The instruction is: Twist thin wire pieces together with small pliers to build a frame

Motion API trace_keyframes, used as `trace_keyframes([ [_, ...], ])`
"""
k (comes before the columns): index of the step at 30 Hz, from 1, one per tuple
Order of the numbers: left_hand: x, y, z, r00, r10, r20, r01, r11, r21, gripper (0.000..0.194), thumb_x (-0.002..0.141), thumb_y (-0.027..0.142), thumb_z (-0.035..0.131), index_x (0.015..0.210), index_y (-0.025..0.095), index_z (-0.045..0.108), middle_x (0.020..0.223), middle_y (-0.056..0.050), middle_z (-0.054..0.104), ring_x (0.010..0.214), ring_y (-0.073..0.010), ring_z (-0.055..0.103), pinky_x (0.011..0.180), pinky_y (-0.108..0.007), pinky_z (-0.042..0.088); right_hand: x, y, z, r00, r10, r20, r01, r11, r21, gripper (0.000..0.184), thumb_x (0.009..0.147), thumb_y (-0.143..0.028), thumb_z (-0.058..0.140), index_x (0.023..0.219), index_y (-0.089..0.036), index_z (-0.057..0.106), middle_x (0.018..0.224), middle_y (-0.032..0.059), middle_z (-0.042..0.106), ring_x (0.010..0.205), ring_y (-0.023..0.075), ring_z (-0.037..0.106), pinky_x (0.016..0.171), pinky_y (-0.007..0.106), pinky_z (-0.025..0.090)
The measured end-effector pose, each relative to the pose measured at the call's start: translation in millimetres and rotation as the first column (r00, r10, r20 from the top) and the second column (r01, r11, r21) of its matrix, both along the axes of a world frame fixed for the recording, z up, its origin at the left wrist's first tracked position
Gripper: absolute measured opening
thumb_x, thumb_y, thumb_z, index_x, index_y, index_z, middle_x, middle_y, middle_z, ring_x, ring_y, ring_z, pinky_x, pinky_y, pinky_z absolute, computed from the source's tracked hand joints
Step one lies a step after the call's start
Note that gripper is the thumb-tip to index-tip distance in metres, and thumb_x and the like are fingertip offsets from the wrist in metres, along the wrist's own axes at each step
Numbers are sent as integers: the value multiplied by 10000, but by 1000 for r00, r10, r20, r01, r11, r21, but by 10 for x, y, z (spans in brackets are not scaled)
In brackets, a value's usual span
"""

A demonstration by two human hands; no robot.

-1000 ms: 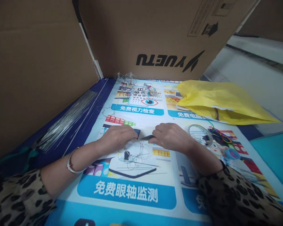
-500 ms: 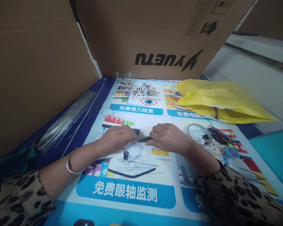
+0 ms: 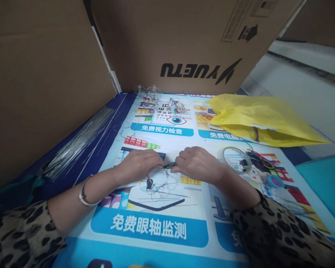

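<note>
My left hand (image 3: 142, 164) is closed in a pinch at the upper edge of a looped thin-wire piece (image 3: 159, 186), which hangs down onto the printed sheet below. Small red and pale specks dot its loops. A slim dark tool with a narrow tip (image 3: 169, 165), possibly tweezers, is gripped by my right hand (image 3: 197, 163); its tip reaches the wire at my left fingertips. My fingers hide most of the tool. A small black object (image 3: 149, 184) is seen beside the wire loops, and several straight wires (image 3: 178, 195) lie just right of them.
A bundle of straight wires (image 3: 80, 141) lies at left. Tangled wire pieces (image 3: 175, 106) sit at the back before a cardboard box (image 3: 178, 41). At right are a yellow bag (image 3: 257, 115), a clear round dish (image 3: 236, 160), coloured cords (image 3: 264, 160) and a small blue-rimmed tub (image 3: 275, 181).
The dark tool's tip has shifted slightly, and my right hand has moved a little left, closer to my left fingertips. The wire piece stays nearly in place.
</note>
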State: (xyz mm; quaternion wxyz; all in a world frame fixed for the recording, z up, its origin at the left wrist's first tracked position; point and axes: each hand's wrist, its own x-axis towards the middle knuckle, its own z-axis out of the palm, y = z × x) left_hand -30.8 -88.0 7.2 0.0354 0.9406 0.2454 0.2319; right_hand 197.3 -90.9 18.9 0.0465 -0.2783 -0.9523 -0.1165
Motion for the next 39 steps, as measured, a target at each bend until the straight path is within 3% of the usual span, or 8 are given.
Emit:
trace_keyframes([
  [7,-9,-5,-26,997,78,12,-78,997,-11,136,825,203,441,840,172,572,737,-10,618,683,-106,556,599,-210,404,26,34,-14,999,-41,-3,41,999,-2,451,879,-475,270,704,-161,542,656,39,577,607,126,478,546,259,222],
  [11,0,-17,-44,971,231,62,-228,972,-48,153,829,250,446,830,164,573,726,-13,623,639,-100,555,574,-205,396,91,85,-24,979,-189,-70,187,982,-33,451,870,-483,294,704,-155,555,679,44,591,658,130,506,570,249,264],
  [14,7,-25,-44,960,275,50,-269,958,-97,160,833,265,441,835,168,568,751,-9,628,639,-98,557,574,-205,393,115,108,-47,944,-288,-159,271,955,-118,452,849,-518,315,726,-159,560,717,41,601,688,128,523,576,234,293],
  [19,15,-28,-35,949,313,36,-300,931,-207,178,841,271,420,877,169,561,795,-13,627,661,-104,561,585,-213,401,60,55,-85,917,-215,-336,127,956,-264,426,776,-572,422,824,-177,573,776,29,605,736,122,532,620,221,343],
  [26,27,-20,20,929,352,110,-298,891,-342,144,830,238,439,837,173,567,745,0,600,681,-96,540,621,-209,402,9,1,-128,935,-137,-329,39,957,-286,272,808,-429,468,822,-188,594,729,36,587,736,130,518,638,229,355],
  [30,16,15,12,922,367,127,-316,899,-304,145,818,241,465,805,179,596,771,-16,588,774,-117,540,683,-226,402,10,12,-139,943,-127,-308,43,963,-266,262,817,-412,453,785,-191,589,707,36,574,723,134,502,639,237,353],
  [36,-18,37,-58,895,428,-126,-444,882,-159,213,839,255,418,835,226,630,855,-8,578,724,-109,539,584,-218,370,-1,20,-144,942,-117,-315,38,969,-245,262,813,-413,457,780,-189,589,701,37,570,722,140,494,644,248,361],
  [39,-21,39,-46,902,416,-113,-431,885,-178,223,847,263,405,845,214,623,849,-11,579,744,-111,542,614,-218,386,4,22,-154,930,-97,-354,15,974,-227,248,812,-396,463,764,-188,590,693,37,567,713,140,491,643,255,370],
])
